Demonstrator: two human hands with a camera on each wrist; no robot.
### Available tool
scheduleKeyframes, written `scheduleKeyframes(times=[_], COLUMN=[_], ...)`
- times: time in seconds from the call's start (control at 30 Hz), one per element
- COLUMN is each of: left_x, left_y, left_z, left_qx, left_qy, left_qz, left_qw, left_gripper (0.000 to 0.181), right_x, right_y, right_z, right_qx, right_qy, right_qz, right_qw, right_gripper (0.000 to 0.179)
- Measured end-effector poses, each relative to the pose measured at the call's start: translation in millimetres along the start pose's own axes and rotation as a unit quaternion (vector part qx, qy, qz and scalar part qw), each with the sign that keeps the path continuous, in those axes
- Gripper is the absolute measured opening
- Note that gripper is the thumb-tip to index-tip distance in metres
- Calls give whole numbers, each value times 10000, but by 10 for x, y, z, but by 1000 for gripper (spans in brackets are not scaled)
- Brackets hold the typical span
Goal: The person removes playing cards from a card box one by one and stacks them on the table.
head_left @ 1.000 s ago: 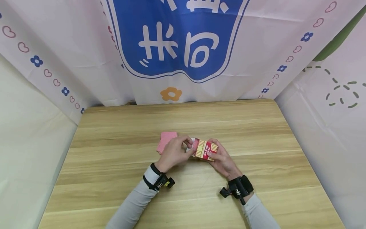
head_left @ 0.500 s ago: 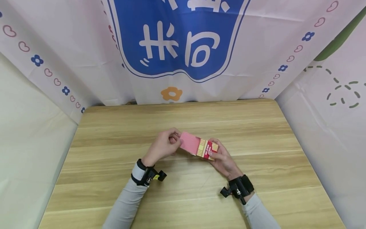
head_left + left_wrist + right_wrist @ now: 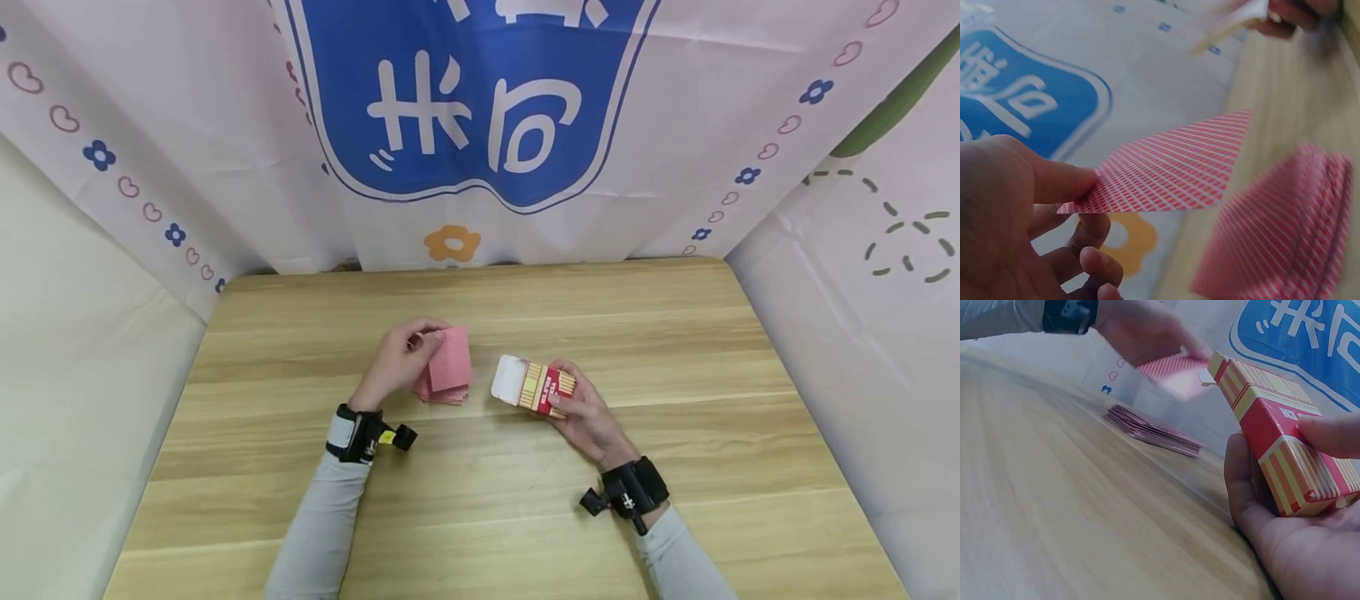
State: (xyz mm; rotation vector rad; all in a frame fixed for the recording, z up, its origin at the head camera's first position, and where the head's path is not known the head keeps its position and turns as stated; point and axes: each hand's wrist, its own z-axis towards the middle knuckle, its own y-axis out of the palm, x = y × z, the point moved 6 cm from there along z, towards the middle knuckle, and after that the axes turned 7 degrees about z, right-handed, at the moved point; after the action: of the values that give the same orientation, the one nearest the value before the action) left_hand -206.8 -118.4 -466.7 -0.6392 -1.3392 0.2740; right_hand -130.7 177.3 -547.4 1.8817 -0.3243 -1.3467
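Observation:
My left hand (image 3: 401, 360) pinches a playing card (image 3: 1172, 169) with a pink-and-white patterned back between thumb and fingers. Held over the table, the card overlaps a stack of playing cards (image 3: 444, 398) in the head view. That stack (image 3: 1150, 431) lies a little unevenly on the wood. To the right, my right hand (image 3: 588, 417) grips a red and yellow striped card box (image 3: 546, 389), thumb on its front and fingers around its side. The box's white flap (image 3: 509, 379) stands out toward the left. The inside of the box is hidden.
A wooden table (image 3: 480, 517) lies under both hands. Behind it hangs a white cloth (image 3: 247, 200) with a blue printed shape, and pale cloth walls (image 3: 847, 333) rise at the sides. A strapped camera (image 3: 360, 433) sits on each wrist.
My left hand has drawn the card out of the box and moved left with it, over the stack. The white flap now shows. My right hand and the box have hardly moved.

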Motion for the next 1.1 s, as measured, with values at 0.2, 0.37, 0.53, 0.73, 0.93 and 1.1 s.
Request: scheduleKeyframes(times=[0.2, 0.37, 0.53, 0.73, 0.93, 1.1], left_x=[-350, -419, -441, -467, -493, -442], left_y=[161, 220, 236, 261, 284, 177], left_z=[73, 79, 81, 78, 87, 71], left_qx=[-93, 83, 194, 236, 185, 176], left_qy=[-522, -724, -731, -775, -762, -816], left_qz=[399, 602, 894, 1130, 1137, 800], left_qw=[9978, 9955, 9931, 9903, 9904, 9933], left_gripper=[20, 20, 19, 18, 19, 26], right_x=[3, 2, -3, -13, -87, -313], right_y=[-2, 3, 18, 30, 53, 87], right_z=[3, -2, -1, 2, -20, 69], right_qx=[-1, 55, 36, 85, -68, -373], right_qy=[23, 40, 38, 55, 37, -4], right_qz=[49, 83, 73, 25, -56, -609], right_qw=[10000, 9999, 10000, 9999, 10000, 9974], right_gripper=[53, 53, 53, 52, 55, 55])
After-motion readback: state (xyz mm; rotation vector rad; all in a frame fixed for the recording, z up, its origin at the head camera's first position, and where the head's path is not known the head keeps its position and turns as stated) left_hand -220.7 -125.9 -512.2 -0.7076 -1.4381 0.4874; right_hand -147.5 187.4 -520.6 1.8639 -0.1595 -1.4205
